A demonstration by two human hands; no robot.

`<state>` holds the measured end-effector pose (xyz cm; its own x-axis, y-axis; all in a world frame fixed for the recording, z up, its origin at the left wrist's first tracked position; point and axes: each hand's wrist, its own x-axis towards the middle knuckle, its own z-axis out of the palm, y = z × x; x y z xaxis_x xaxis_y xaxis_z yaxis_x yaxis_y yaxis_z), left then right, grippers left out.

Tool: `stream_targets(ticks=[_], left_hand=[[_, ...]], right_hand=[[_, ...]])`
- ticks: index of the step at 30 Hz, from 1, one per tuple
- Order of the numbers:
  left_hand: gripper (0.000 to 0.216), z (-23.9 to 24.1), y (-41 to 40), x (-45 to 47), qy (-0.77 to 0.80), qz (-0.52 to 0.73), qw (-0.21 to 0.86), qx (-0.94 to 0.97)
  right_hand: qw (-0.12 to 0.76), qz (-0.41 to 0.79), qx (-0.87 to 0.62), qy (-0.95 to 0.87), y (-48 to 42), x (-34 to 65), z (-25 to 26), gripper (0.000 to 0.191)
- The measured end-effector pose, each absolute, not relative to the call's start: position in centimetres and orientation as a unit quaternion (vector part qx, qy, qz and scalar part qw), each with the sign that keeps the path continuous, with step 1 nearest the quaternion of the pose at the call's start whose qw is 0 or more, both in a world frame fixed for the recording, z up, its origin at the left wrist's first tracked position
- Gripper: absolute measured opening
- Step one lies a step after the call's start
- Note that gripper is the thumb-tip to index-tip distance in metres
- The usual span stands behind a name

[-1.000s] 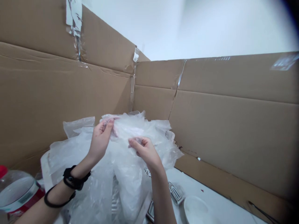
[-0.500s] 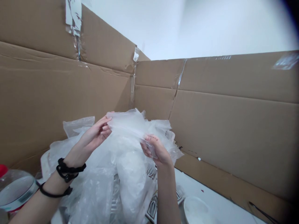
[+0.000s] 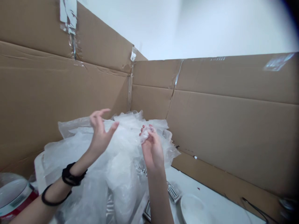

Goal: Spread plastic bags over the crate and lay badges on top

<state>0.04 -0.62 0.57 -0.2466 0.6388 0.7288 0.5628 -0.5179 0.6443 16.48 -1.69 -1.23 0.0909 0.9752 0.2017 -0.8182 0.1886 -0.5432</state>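
Hands: left hand [image 3: 100, 137] has fingers and thumb spread above the pile, gripping nothing; right hand [image 3: 153, 151] has its fingers curled around film.
Held film: crumpled wad of clear plastic film [image 3: 145, 133], bunched at the right hand's fingers, above the pile.
Grip advice: judged thin and springy; best kept gathered under the thumb, loose edges tucked in, so neighbouring sheets do not snag.
Pile: large heap of translucent plastic bags [image 3: 121, 174], near the corner of tall brown cardboard walls [image 3: 233, 130].
Right side: white desk [image 3: 183, 179] bearing grey-and-white patterned packets [image 3: 173, 192], round white dish [image 3: 195, 207] and thin black cable [image 3: 255, 210].
Left side: clear container with red-and-white label [image 3: 16, 199].
Obstructions: heap hides much of the desk; right forearm partly screens the packets; walls bound the far reach.
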Motion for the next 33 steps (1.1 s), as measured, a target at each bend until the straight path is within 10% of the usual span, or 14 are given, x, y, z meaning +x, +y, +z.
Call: stream_targets(ticks=[9,24,33], left_hand=[[0.030,0.4,-2.8,1.2,0.416,0.486,0.239,0.730],[0.008,0.1,-2.5,0.7,0.292,0.696,0.029,0.655],[0.019,0.7,-2.1,-1.2,0.145,0.422,-0.286,0.848]], right_hand=[[0.680,0.514,-0.242,-0.463,-1.9,15.7,-1.7,0.026],[0.682,0.536,-0.220,-0.446,-1.6,16.3,-1.7,0.039],[0.682,0.597,-0.199,-0.374,-1.9,16.9,-1.3,0.032]])
